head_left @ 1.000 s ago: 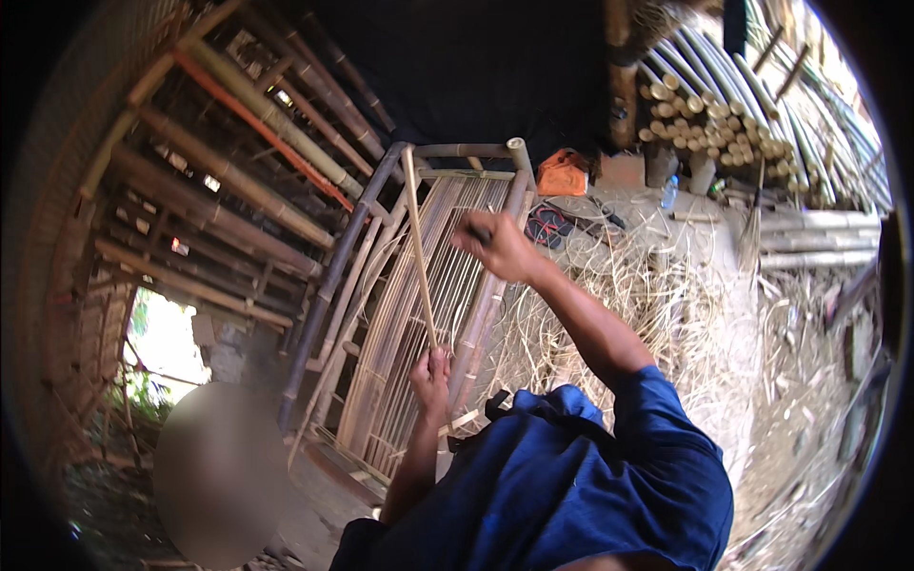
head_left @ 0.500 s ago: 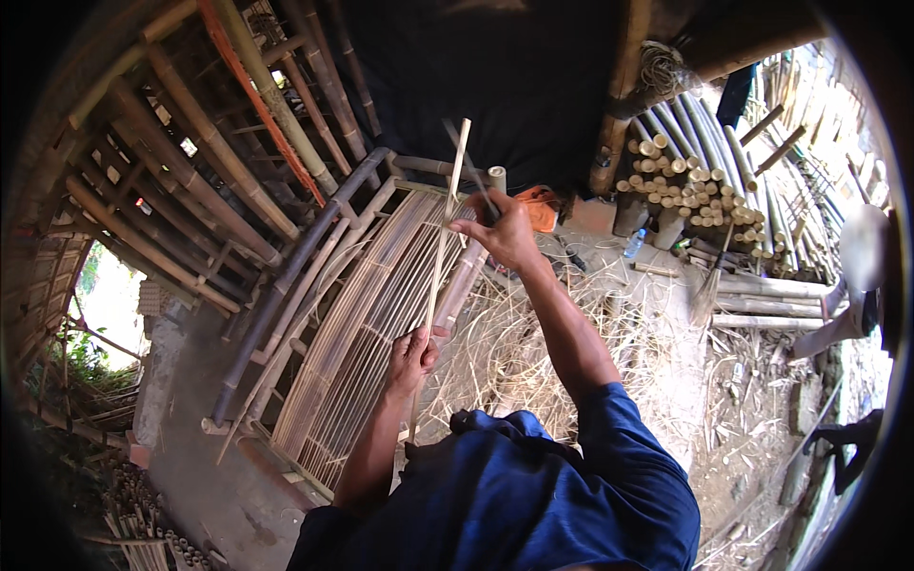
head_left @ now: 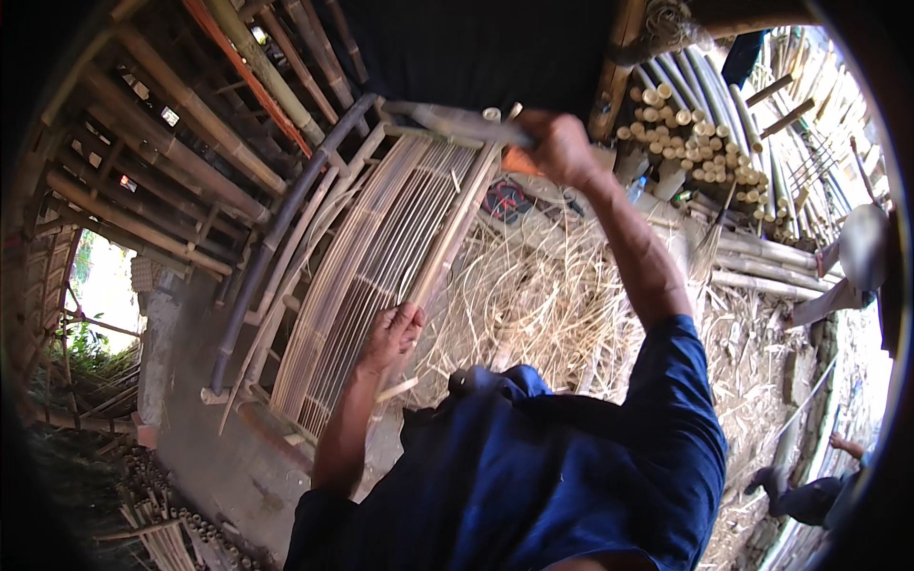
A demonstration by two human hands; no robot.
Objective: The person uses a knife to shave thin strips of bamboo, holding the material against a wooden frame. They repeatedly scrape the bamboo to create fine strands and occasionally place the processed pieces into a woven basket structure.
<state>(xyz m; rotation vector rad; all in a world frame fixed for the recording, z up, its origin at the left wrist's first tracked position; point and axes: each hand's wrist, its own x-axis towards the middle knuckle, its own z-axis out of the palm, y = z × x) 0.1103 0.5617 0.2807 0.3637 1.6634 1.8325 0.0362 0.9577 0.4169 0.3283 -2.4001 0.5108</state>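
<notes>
My right hand [head_left: 562, 152] is raised beyond the far end of the slatted bamboo bench, closed round the handle of a knife. Motion smears the hand, and the knife's long blade [head_left: 457, 122] reaches left across the bench's far end. My left hand [head_left: 393, 333] is a closed fist at the near right edge of the slatted bamboo bench [head_left: 319, 333]. It grips a thin bamboo strip [head_left: 398, 388], whose pale end shows below the fist, beside my forearm. Much of the strip is hidden or hard to tell from the slats. A thick bamboo rail [head_left: 443, 252] borders the bench's right side.
Loose shavings [head_left: 533, 314] cover the ground right of the bench. Stacked bamboo poles [head_left: 685, 133] stand at the far right, with a broom [head_left: 709, 238] below. Bamboo framework [head_left: 171, 143] rises at left. Two other people [head_left: 809, 500] are partly visible at the right edge.
My right hand has swung right and farther away with the knife, leaving the strip. My left hand has shifted slightly left, and the strip no longer stands upright before me.
</notes>
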